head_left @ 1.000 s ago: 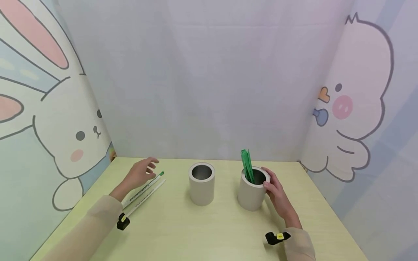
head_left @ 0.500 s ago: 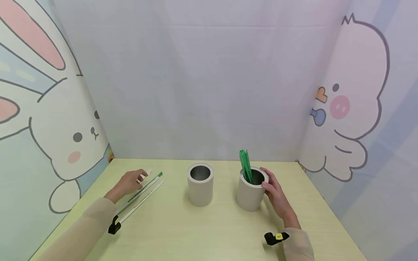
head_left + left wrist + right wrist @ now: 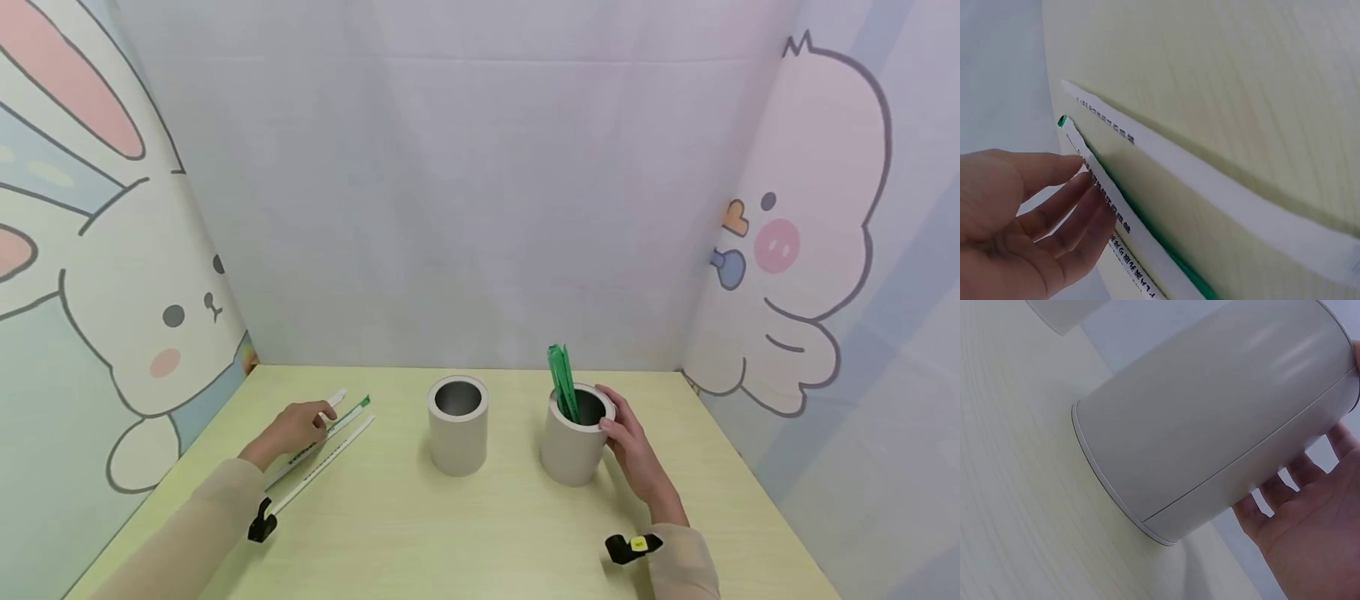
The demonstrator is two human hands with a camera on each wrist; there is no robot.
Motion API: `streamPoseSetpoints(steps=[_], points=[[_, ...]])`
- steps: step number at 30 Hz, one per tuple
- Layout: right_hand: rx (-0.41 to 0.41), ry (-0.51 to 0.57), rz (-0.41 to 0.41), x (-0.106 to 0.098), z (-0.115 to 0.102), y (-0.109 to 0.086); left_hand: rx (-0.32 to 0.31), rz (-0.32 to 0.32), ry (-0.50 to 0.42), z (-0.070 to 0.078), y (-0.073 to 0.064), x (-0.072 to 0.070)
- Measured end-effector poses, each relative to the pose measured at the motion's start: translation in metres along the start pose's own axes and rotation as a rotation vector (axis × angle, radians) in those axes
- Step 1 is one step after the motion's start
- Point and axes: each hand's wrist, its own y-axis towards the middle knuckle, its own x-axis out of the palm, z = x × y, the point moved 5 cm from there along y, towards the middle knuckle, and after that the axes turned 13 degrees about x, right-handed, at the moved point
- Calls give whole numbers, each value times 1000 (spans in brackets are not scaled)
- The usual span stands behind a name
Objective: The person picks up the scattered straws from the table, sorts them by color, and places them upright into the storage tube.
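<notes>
My left hand (image 3: 294, 429) is at the long thin green-tipped packet (image 3: 1116, 200), white with black print. In the left wrist view its thumb and bent fingers come up to one edge of the packet, and no firm pinch shows. A second white packet (image 3: 1210, 194) lies on the near side, and a third packet (image 3: 338, 397) lies partly hidden under the hand. My right hand (image 3: 633, 446) holds the right grey cup (image 3: 570, 454), thumb at the rim and fingers against its side. Several green packets (image 3: 563, 379) stand leaning inside that upright cup.
Another grey cup (image 3: 457, 437) stands upright between the packets and the held cup, its dark opening facing up. The pale yellow table (image 3: 420, 542) ends at a plain curtain (image 3: 465, 208) behind, with cartoon-printed sheets at both sides.
My left hand has lowered and drawn back from above the packets to the green-tipped one. The right hand keeps its hold on the cup. The view has shifted slightly.
</notes>
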Motion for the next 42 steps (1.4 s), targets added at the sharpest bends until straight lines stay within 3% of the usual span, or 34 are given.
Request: streamPoseSetpoints(steps=[6,12,19,28,42], points=[[1,3,0,0,0,0,-18,-5,12,-5,1,0],[-5,5,-4,1,0,1,24,-6,12,-6,2,-1],[-8,5,-4,0,2,2,-15,-10,9,-8,3,1],[-14,5,-5,-1,2,1,-12,3,18,-9,4,2],[4,0,5,-1,2,0,-41,-18,-92,-6,4,0]])
